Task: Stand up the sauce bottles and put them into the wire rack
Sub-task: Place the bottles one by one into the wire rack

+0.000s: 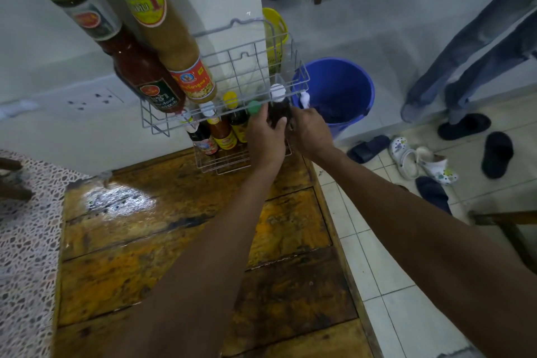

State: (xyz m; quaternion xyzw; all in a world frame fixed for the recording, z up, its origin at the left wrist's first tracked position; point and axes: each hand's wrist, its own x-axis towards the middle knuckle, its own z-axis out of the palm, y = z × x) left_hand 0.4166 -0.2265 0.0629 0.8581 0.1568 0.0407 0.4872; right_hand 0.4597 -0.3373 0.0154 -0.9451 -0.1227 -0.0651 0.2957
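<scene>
A two-tier wire rack [232,61] stands at the far edge of the wooden table [180,241], against a white wall. Its upper tier holds a tall red sauce bottle [139,67] with a green cap and a tall tan sauce bottle [174,43]. Several small bottles [220,131] stand upright in the lower tier. My left hand [266,136] and my right hand [309,131] both grip a dark bottle with a white cap [279,107] at the lower tier's right end. Its lower part is hidden by my fingers.
A blue bucket [340,87] stands on the floor right of the rack, with a yellow basket [274,32] behind. Sandals and shoes [421,163] lie on the tiles. A person's legs [470,67] stand at the right. A patterned cloth [26,241] covers a surface at the left.
</scene>
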